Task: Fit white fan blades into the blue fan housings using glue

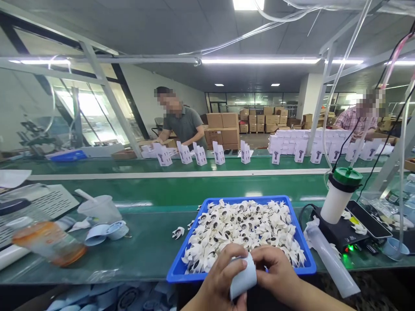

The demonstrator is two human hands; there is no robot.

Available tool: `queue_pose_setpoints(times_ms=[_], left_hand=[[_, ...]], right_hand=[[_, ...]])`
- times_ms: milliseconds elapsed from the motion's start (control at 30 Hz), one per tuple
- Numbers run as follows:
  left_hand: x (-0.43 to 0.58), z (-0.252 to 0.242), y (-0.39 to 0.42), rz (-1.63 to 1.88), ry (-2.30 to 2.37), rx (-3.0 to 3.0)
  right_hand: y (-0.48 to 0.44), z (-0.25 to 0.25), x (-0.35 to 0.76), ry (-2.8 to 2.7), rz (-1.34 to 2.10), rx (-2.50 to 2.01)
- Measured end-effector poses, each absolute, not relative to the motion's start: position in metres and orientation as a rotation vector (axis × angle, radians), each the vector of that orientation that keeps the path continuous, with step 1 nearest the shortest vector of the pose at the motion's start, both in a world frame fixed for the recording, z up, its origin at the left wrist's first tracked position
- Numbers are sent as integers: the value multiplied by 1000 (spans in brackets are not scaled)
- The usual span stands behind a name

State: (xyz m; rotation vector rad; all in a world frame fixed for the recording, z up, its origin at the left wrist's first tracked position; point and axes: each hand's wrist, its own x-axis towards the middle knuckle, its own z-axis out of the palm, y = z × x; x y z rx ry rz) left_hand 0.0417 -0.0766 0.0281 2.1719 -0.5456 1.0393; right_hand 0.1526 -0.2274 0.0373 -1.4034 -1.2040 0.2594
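Note:
Both my hands meet at the bottom centre, just in front of a blue tray (178, 270). My left hand (218, 280) and my right hand (275, 272) together pinch a small roll of pale blue-white tape or label strip (243, 278), the left from below and the right from its right side. The blue tray is piled with several small white plastic parts with dark round centres (243, 229). One loose white part (178, 233) lies on the green table left of the tray.
A green conveyor belt (194, 190) carries white product boxes (200, 154). Two people work on the far side. A green-capped white bottle (340, 194) stands on a black device (343, 233) at right. A clear cup (99, 209) and an orange-tinted bottle (48, 246) lie at left.

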Motion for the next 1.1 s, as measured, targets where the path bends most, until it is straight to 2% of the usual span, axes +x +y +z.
queue_pose_setpoints(times_ms=[267,500,667,733,867,1033,1100], left_hand=[[47,23,-87,633,-243,1790],[47,21,-94,728,-282,1893],[48,14,-98,364,-205,1529],[46,14,-97,467,-235,1626],[47,22,-95,897,-506,2003],[56,27,-102,718,-273,1888],[58,29,-103,769,-276,1937]], right_hand=[[-240,49,160,-1566,-272,-1425],[-240,55,154,-1460,-155,-1517],[-250,51,158,-1745,-416,-1445],[-250,49,158,-1766,-378,-1446],[-246,46,161,-1574,-157,-1540],[-252,49,180,-1788,-221,-1416],[-253,50,182,-1793,-147,-1401]])
